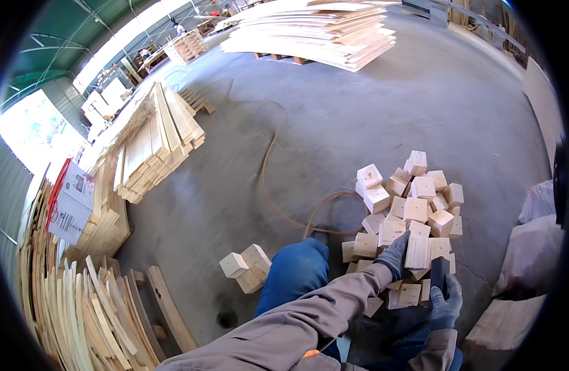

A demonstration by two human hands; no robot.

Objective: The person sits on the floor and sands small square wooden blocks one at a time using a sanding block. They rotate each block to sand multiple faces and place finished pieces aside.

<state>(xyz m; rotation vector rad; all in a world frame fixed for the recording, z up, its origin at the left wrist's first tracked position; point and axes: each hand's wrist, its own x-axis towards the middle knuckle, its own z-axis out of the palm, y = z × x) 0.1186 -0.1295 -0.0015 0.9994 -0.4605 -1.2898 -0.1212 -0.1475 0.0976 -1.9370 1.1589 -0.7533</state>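
Observation:
My left hand [393, 255], in a grey glove, is closed on a pale wooden block [417, 253] whose grooved or layered side faces up. Close by on the right, my right hand [446, 304], gloved too, grips a dark flat-sided block [440, 272]. This dark block stands upright beside the wooden one; whether they touch I cannot tell. Around and beyond both hands lies a heap of wooden blocks [415, 210], several with a small dark mark on the end face.
A few more blocks [248, 267] sit left of my knee. A brown hose [267, 179] snakes over the concrete floor. Stacked boards [154, 142] and upright slats [80, 315] stand at left, a sheet pile [315, 37] at the back, plastic-wrapped material [529, 260] at right.

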